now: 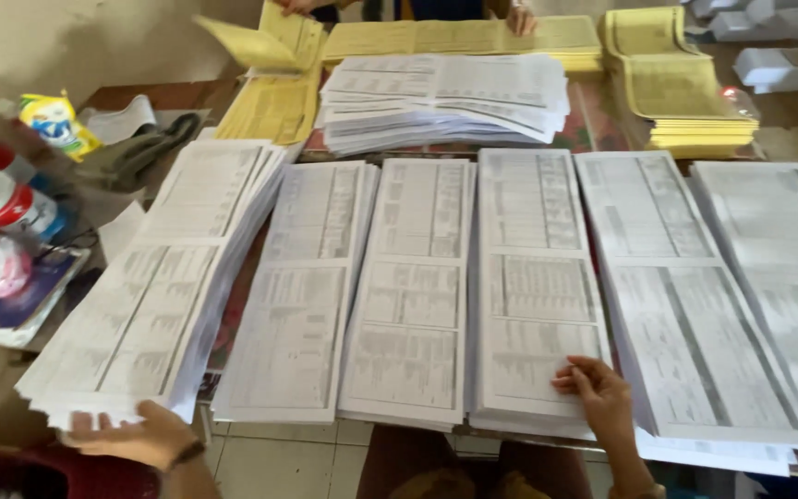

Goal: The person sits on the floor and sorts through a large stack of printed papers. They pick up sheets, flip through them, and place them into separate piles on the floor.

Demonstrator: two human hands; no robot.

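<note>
Left hand (pixel 145 434) open under leftmost paper stack (pixel 154 277), right hand (pixel 598 393) fingering fourth stack (pixel 533 286), yellow sheets (pixel 667 83) behind.

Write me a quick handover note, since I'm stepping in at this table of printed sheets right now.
Left hand: open, under the near edge of the far-left stack.
Right hand: fingertips on the near corner of the fourth stack, no sheet lifted.
Six white stacks lie side by side along the table edge; another white pile and yellow sheets sit behind.
Done: nothing visibly gathered in hand.
Left: all stacks are full, so any picking of sheets remains.
</note>
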